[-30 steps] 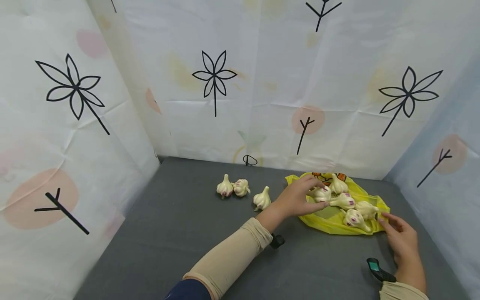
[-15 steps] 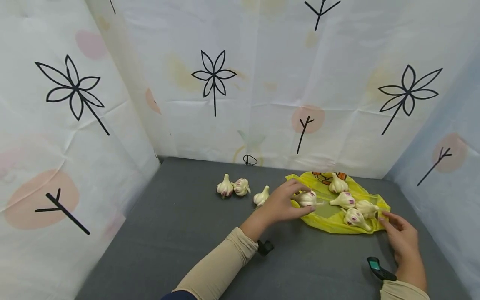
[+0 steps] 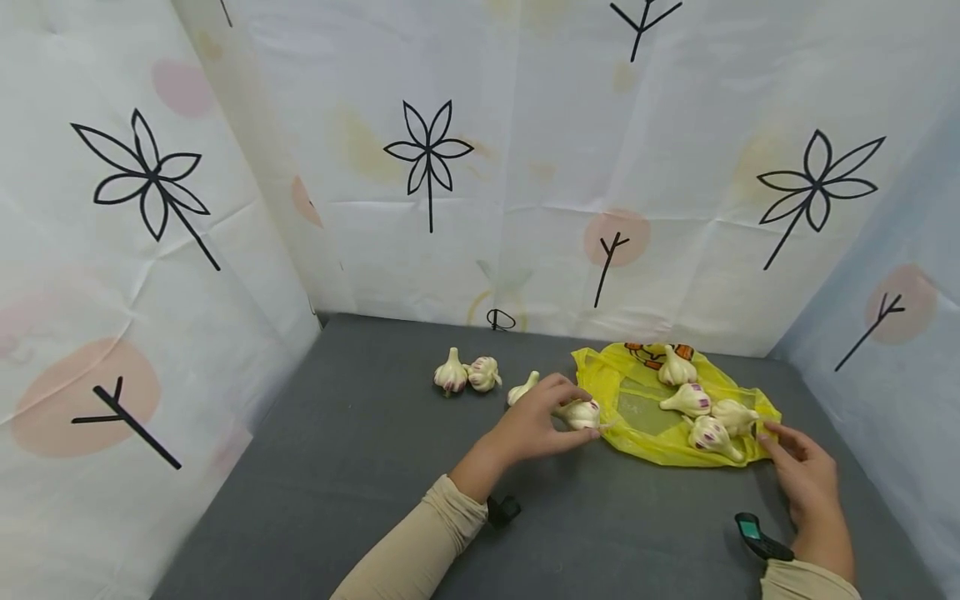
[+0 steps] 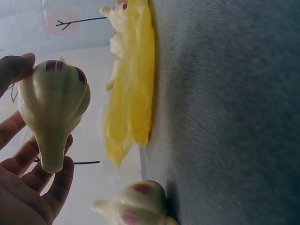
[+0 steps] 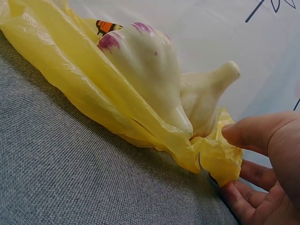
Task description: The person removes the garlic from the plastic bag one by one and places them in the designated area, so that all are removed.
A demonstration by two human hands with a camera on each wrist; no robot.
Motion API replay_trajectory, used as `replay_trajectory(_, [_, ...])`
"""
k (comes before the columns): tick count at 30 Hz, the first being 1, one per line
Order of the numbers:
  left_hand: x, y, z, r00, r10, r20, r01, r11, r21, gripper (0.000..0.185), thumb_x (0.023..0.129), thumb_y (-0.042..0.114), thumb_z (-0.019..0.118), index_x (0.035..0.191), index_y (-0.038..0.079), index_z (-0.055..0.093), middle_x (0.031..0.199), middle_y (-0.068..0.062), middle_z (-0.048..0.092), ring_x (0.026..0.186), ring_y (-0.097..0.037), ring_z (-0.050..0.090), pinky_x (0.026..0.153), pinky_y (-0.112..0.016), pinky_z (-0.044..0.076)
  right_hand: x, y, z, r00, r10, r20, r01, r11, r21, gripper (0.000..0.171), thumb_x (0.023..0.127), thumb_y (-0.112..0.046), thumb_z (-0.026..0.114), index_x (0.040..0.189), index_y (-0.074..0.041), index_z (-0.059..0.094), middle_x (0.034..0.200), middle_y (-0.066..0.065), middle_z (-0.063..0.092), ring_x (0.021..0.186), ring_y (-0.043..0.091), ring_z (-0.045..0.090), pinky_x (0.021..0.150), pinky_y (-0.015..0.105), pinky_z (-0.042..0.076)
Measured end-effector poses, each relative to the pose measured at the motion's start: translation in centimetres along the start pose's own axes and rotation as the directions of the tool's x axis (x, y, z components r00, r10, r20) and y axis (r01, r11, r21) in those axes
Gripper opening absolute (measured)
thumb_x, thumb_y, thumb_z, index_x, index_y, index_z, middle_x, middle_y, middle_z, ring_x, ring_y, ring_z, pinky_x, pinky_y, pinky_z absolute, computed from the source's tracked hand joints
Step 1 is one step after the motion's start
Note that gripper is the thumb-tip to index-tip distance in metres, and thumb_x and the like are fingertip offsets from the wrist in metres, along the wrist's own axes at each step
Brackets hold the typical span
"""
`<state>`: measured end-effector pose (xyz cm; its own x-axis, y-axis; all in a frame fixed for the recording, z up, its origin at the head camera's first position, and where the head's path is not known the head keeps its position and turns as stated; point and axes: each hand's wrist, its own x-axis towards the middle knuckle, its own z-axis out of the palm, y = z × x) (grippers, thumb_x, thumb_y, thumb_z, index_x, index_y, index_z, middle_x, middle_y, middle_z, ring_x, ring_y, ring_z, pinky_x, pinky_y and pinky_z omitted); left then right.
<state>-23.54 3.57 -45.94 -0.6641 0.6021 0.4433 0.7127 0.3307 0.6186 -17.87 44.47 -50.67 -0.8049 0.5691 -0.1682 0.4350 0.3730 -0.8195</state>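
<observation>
My left hand holds a garlic bulb between thumb and fingers, just left of the yellow plastic bag. In the left wrist view that garlic bulb is off the table, its stem end by the fingers. My right hand pinches the right edge of the bag; the right wrist view shows the thumb and fingers on the crumpled yellow plastic. Several garlic bulbs lie on the spread bag, among them one at the back and one at the front.
Two garlic bulbs lie side by side on the dark grey table, left of the bag. Another bulb sits partly hidden behind my left hand. Patterned white cloth walls enclose the table at the back and sides.
My left hand has moved left and toward me, carrying a garlic bulb from over the bag to beyond its left edge. The right hand stays at the bag's right edge.
</observation>
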Motion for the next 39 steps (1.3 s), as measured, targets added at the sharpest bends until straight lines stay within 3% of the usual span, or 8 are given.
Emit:
replay_trajectory(12, [-3.2, -1.3, -1.8, 0.996, -0.080, 0.049, 0.078, 0.996, 0.040, 0.041, 0.088, 0.045, 0.072, 0.123, 0.026, 0.063, 0.118, 0.010, 0.056, 0.097, -0.001, 0.053, 0.080, -0.018, 0.049, 0.0, 0.4, 0.1, 0.999, 0.033, 0.005, -0.033, 0.999, 0.017, 0.058, 0.094, -0.054, 0.056, 0.146, -0.028, 0.048, 0.115, -0.024, 0.047, 0.133, 0.028, 0.036, 0.086, 0.022, 0.038])
replay_trajectory(22, [-4.1, -2.1, -3.1, 0.990, -0.134, 0.037, 0.132, 0.990, 0.052, 0.041, 0.087, 0.045, 0.072, 0.124, 0.027, 0.064, 0.116, 0.011, 0.055, 0.098, -0.003, 0.054, 0.082, -0.023, 0.050, 0.1, 0.3, 0.1, 1.000, 0.007, 0.007, -0.007, 1.000, 0.007, 0.056, 0.095, -0.053, 0.055, 0.145, -0.027, 0.050, 0.108, -0.027, 0.045, 0.128, 0.028, 0.038, 0.071, 0.013, 0.037])
replay_trajectory(28, [-4.5, -2.8, -3.5, 0.985, -0.169, 0.036, 0.167, 0.984, 0.056, 0.044, 0.086, 0.045, 0.074, 0.123, 0.025, 0.064, 0.117, 0.008, 0.057, 0.104, -0.005, 0.056, 0.089, -0.027, 0.051, 0.1, 0.2, 0.1, 1.000, 0.011, 0.006, -0.011, 1.000, 0.003, 0.057, 0.094, -0.054, 0.055, 0.145, -0.028, 0.049, 0.109, -0.027, 0.044, 0.129, 0.028, 0.037, 0.074, 0.015, 0.037])
replay_trajectory(39, [-4.6, -3.4, -3.9, 0.975, -0.201, 0.098, 0.195, 0.979, 0.062, 0.047, 0.085, 0.042, 0.076, 0.124, 0.020, 0.065, 0.120, 0.010, 0.057, 0.106, -0.004, 0.056, 0.092, -0.027, 0.051, 0.1, 0.1, 0.1, 1.000, 0.014, 0.010, -0.014, 1.000, 0.011, 0.057, 0.095, -0.053, 0.055, 0.146, -0.028, 0.048, 0.108, -0.029, 0.044, 0.132, 0.029, 0.035, 0.080, 0.019, 0.037])
